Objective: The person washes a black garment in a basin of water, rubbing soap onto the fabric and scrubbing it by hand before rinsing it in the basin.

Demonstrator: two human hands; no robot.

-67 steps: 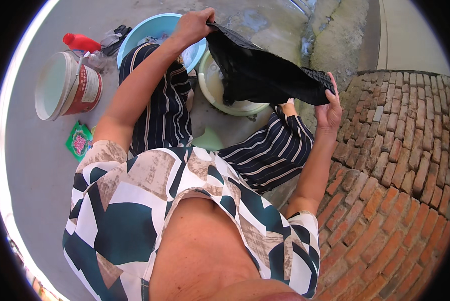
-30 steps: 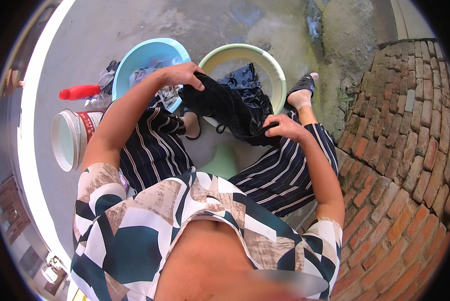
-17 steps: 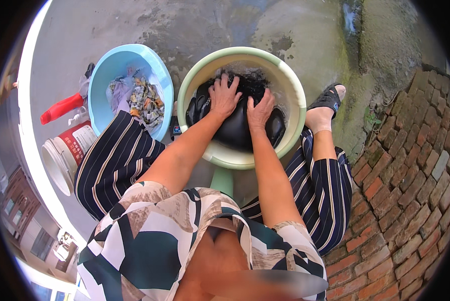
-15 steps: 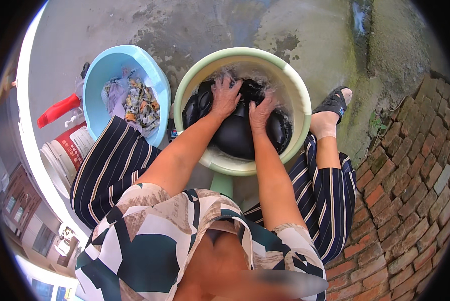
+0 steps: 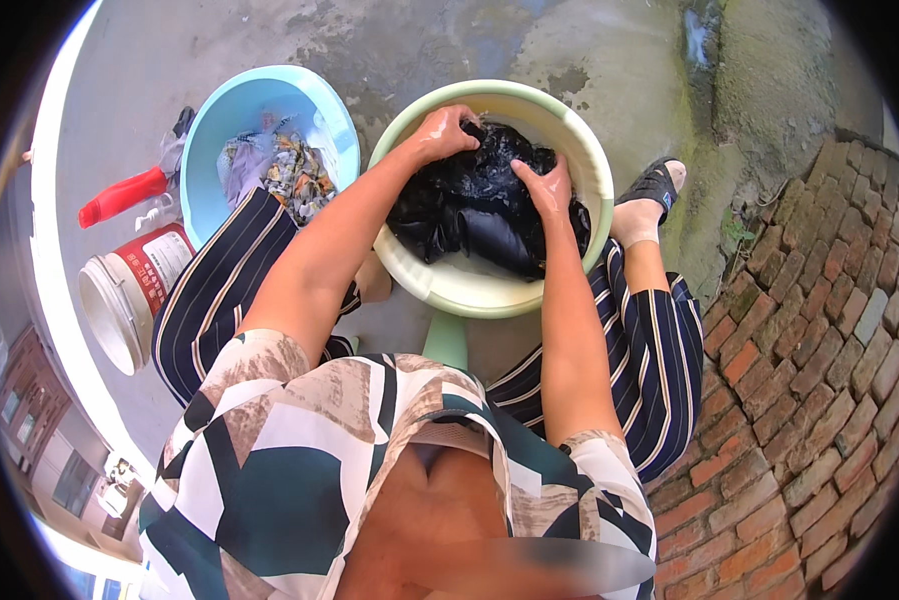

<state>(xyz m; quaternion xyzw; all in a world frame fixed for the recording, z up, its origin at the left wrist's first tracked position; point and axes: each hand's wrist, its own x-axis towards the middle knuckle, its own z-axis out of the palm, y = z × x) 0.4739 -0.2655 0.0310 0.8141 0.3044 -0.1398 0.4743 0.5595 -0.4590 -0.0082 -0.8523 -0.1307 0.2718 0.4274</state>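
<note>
A wet black garment [image 5: 489,225] lies bunched up in a round pale green and cream basin [image 5: 594,190] between my legs, with water around it. My left hand [image 5: 445,134], at the basin's far left rim, has its fingers curled round an edge of the black cloth. On the right side of the basin, my right hand [image 5: 546,187] grips another part of it, thumb on top and fingers hidden behind the fold. Between the two hands the cloth is stretched and wrinkled, glistening with water. What kind of garment it is, I cannot tell.
A light blue basin [image 5: 341,115] with patterned and lilac cloths [image 5: 287,170] stands to the left. Beside it are a red bottle [image 5: 122,197] and a white and red bucket [image 5: 134,290]. Wet concrete [image 5: 409,45] lies beyond; brick paving [image 5: 809,400] is at the right.
Both hands have risen from pressing on the submerged cloth and now grip its far part. My left hand moved up to the rim, and the cloth's puffed-up shape has collapsed into folds.
</note>
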